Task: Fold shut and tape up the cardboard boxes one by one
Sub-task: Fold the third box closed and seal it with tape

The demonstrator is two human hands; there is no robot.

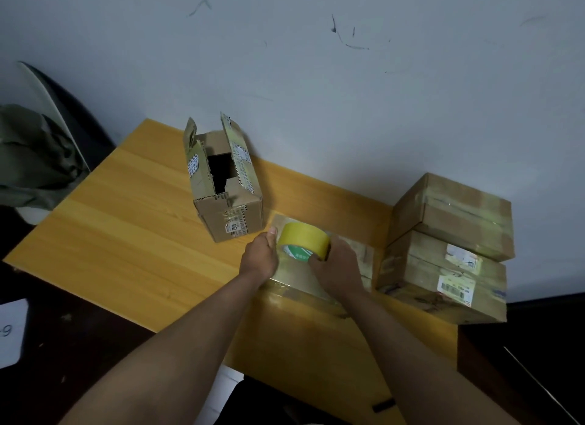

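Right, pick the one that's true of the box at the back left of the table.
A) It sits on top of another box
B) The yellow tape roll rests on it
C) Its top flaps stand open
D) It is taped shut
C: the back-left box has its flaps raised and a dark opening showing, standing alone on the table, while the tape roll sits on a different box.

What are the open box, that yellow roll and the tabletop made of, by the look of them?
The open box looks like brown corrugated cardboard: its torn flap edges show a wavy core, and old tape and labels cling to it. The yellow roll looks like glossy plastic packing tape wound on a printed core. The tabletop shows orange-yellow wood grain with a smooth sheen; solid wood or laminate, I cannot tell.
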